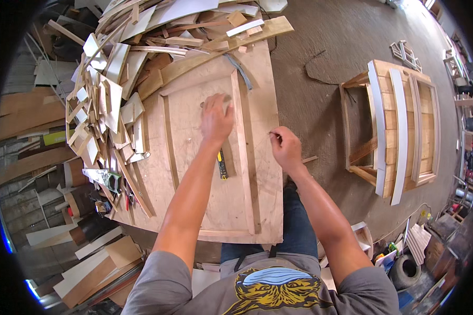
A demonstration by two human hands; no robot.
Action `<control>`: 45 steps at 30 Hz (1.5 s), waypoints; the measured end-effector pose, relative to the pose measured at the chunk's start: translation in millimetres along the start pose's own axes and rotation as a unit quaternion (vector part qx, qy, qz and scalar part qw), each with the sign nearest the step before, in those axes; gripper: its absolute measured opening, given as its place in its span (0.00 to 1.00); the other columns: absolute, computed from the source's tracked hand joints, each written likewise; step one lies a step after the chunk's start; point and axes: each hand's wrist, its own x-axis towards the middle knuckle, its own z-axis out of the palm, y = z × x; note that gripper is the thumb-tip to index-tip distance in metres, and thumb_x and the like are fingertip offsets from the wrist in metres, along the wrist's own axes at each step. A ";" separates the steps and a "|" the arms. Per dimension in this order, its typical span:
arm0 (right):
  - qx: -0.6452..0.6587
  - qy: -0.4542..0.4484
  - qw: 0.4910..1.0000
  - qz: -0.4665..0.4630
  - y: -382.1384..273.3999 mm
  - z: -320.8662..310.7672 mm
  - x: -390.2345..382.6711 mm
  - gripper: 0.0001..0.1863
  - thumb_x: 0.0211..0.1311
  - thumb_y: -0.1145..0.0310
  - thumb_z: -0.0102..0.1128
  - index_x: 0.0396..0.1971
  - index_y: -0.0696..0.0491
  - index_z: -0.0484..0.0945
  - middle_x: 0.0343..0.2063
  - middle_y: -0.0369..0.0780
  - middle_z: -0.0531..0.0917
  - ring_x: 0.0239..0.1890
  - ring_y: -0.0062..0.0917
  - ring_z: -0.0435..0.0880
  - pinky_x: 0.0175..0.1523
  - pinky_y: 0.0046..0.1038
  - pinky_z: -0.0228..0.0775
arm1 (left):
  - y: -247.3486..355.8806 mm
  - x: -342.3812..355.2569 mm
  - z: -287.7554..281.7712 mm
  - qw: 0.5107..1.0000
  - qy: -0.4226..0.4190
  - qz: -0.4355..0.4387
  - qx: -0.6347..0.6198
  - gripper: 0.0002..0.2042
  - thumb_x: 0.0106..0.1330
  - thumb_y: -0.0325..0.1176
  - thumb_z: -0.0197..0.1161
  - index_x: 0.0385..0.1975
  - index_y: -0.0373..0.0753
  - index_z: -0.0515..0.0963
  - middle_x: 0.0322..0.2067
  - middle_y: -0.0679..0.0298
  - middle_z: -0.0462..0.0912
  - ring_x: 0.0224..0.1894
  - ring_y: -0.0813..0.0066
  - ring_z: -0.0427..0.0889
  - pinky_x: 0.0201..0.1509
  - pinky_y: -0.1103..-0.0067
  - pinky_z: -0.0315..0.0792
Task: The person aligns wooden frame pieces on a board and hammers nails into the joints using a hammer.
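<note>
rectangular pale-wood frame: likely light, stiff; hold mid-rail. left hand's grip unclear; right hand pinches dark sliver.

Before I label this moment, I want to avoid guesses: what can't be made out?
Head view: anything under the left hand, hidden by it.
Head view: what the dark bit at the right hand is; too small.
Head view: the far end of the scrap pile, cut by the top edge; lower pieces, covered by others.
Head view: most of the legs, behind tabletop and shirt.
</note>
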 end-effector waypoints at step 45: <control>-0.004 -0.269 0.963 0.006 70.8 -76.4 242.9 0.08 0.73 0.67 0.64 0.40 0.57 0.82 0.27 0.42 0.84 0.30 0.26 0.82 0.40 0.31 0.75 | 7.2 77.1 113.3 0.973 0.082 -0.148 0.159 0.27 0.74 0.35 0.62 0.71 0.34 0.70 0.72 0.46 0.70 0.77 0.43 0.63 0.79 0.59 0.62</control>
